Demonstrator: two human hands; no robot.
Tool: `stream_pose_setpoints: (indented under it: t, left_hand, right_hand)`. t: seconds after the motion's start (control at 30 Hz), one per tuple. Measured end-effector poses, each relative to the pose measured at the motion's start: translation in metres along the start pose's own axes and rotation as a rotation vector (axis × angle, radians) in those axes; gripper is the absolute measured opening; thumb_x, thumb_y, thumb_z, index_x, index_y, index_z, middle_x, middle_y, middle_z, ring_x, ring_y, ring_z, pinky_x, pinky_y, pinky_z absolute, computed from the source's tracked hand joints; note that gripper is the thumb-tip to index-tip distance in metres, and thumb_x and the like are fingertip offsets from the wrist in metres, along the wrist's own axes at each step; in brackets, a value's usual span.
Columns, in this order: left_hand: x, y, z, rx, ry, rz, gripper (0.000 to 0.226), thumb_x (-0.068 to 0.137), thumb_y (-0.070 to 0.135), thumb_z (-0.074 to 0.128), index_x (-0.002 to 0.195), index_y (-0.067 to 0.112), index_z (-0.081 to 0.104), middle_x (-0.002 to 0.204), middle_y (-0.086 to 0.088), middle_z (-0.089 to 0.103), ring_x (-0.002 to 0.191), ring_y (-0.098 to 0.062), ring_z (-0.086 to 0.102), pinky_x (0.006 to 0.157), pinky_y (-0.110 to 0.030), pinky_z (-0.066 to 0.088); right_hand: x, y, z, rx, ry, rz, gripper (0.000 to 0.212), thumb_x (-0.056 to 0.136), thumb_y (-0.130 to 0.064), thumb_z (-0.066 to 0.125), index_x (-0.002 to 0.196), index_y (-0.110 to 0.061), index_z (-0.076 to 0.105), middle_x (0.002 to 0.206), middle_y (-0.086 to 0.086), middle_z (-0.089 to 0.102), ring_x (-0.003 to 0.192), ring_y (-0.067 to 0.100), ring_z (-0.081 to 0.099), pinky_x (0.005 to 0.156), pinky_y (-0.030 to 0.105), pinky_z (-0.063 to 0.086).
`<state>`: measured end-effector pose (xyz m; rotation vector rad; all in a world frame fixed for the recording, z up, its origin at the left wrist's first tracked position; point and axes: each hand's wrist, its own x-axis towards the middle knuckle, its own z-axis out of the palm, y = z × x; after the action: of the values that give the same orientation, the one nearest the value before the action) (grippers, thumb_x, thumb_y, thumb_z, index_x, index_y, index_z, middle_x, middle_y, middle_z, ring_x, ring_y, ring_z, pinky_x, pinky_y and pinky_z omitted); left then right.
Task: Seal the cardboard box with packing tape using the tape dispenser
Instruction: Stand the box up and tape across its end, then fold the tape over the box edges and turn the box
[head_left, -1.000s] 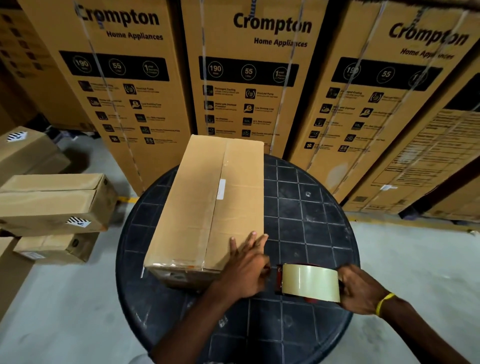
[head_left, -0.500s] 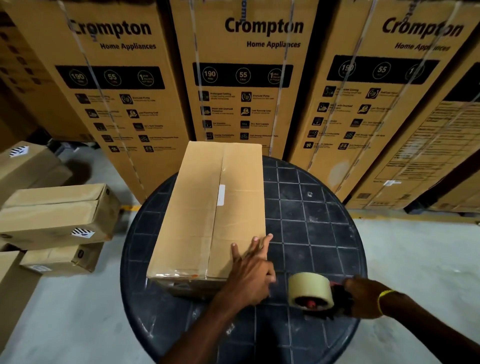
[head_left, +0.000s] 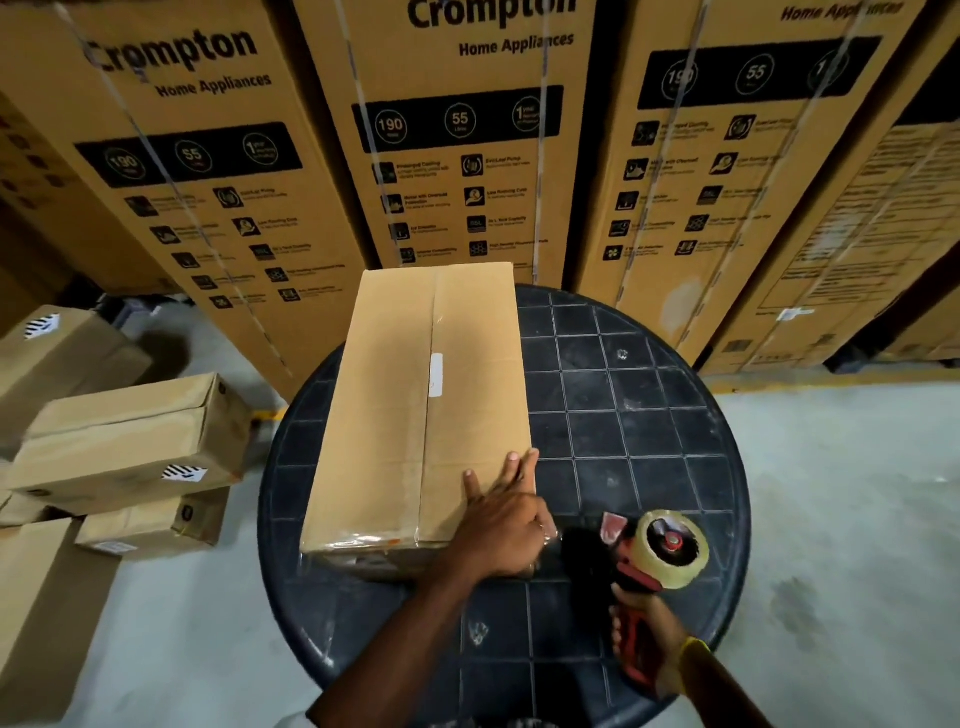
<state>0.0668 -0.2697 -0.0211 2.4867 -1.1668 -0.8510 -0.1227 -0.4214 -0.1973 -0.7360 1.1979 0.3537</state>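
On the worktop (head_left: 623, 426): round, dark, grid-patterned; cardboard box (head_left: 415, 405) lies on its left half.
Left hand (head_left: 504, 525): fingers straight, flat on the box's near right corner.
Right hand (head_left: 644, 639): wrapped round the red tape dispenser (head_left: 649, 561) handle, just beside the box.
Room: grey concrete floor (head_left: 831, 519); tall Crompton cartons (head_left: 457, 156) behind; smaller cartons (head_left: 130, 436) stacked left.
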Motion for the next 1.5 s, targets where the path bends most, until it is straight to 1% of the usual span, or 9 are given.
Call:
stream_pose_setpoints:
  t: [0.13,0.23,0.47,0.63,0.8,0.93,1.1,1.33,1.5]
  left_hand:
    - [0.0,0.0,-0.004,0.009,-0.048,-0.001,0.039,0.09,0.004,0.044,0.104,0.027,0.072,0.17,0.001,-0.016,0.155,-0.023,-0.019,0.112,-0.073,-0.015]
    - [0.0,-0.001,-0.004,0.014,-0.058,0.004,0.039,0.087,0.002,0.044,0.105,0.026,0.07,0.17,0.001,-0.016,0.155,-0.023,-0.019,0.112,-0.074,-0.014]
    - [0.003,-0.007,0.0,0.067,-0.065,0.038,0.028,0.095,0.013,0.045,0.111,0.027,0.064,0.169,0.002,-0.019,0.155,-0.024,-0.021,0.114,-0.073,-0.011]
    - [0.001,-0.011,0.002,0.108,-0.08,0.049,0.038,0.088,0.016,0.049,0.122,0.033,0.058,0.169,0.002,-0.02,0.155,-0.023,-0.021,0.115,-0.072,-0.01]
    - [-0.008,-0.022,-0.002,0.196,0.007,0.106,0.099,0.086,0.051,0.055,0.161,0.035,-0.007,0.171,0.001,-0.011,0.157,-0.019,-0.009,0.123,-0.059,0.0]
    - [-0.045,-0.047,0.011,0.317,0.258,0.234,0.108,0.071,0.067,0.069,0.158,0.018,0.028,0.168,-0.003,0.023,0.155,-0.021,0.019,0.128,-0.042,0.011]
    - [-0.075,-0.08,0.038,0.351,0.479,0.293,0.061,0.06,0.016,0.091,0.119,0.009,0.073,0.132,-0.009,0.069,0.126,-0.027,0.064,0.105,-0.04,0.052]
    - [-0.074,-0.085,0.047,0.241,0.608,0.338,0.035,0.068,0.004,0.082,0.102,-0.002,0.077,0.12,-0.019,0.073,0.115,-0.033,0.07,0.097,-0.045,0.057]
    - [-0.074,-0.081,0.041,0.181,0.572,0.292,0.038,0.061,0.004,0.086,0.098,-0.002,0.077,0.114,-0.018,0.075,0.11,-0.031,0.072,0.097,-0.041,0.055]
  right_hand:
    - [-0.014,-0.009,0.009,-0.625,0.281,-0.295,0.031,0.095,-0.018,0.069,0.123,-0.006,0.067,0.111,0.013,0.069,0.097,0.026,0.065,0.09,0.036,0.05]
    - [-0.058,-0.026,0.025,-1.021,0.581,-0.408,0.049,0.089,-0.06,0.061,0.113,-0.019,0.073,0.118,0.015,0.074,0.111,0.034,0.068,0.094,0.038,0.051]
    - [-0.1,-0.025,0.118,-0.006,-0.196,-0.409,0.032,0.088,-0.048,0.07,0.075,-0.019,0.066,0.067,-0.001,0.053,0.064,0.014,0.048,0.061,0.027,0.04]
    - [-0.095,-0.02,0.139,0.286,-0.144,-0.421,0.024,0.083,-0.029,0.073,0.087,-0.008,0.062,0.069,0.008,0.053,0.06,0.016,0.047,0.06,0.029,0.036]
    - [-0.093,-0.018,0.142,0.3,-0.14,-0.362,0.024,0.093,-0.032,0.067,0.092,-0.008,0.066,0.074,0.01,0.055,0.064,0.019,0.05,0.062,0.031,0.038]
    - [-0.092,-0.02,0.147,0.351,-0.096,-0.27,0.033,0.089,-0.035,0.07,0.065,-0.015,0.06,0.051,-0.001,0.051,0.048,0.015,0.045,0.054,0.029,0.035]
    - [-0.089,-0.021,0.152,0.364,-0.088,-0.209,0.034,0.076,-0.037,0.073,0.055,-0.02,0.053,0.049,-0.005,0.047,0.049,0.014,0.043,0.053,0.026,0.031]
    - [-0.082,-0.014,0.157,0.441,-0.067,-0.189,0.027,0.071,-0.034,0.074,0.054,-0.019,0.059,0.051,-0.004,0.052,0.05,0.015,0.043,0.053,0.027,0.03]
    - [-0.072,0.01,0.147,0.128,0.319,-0.371,0.029,0.094,-0.01,0.063,0.065,-0.012,0.062,0.059,0.007,0.057,0.046,0.018,0.047,0.045,0.022,0.037]
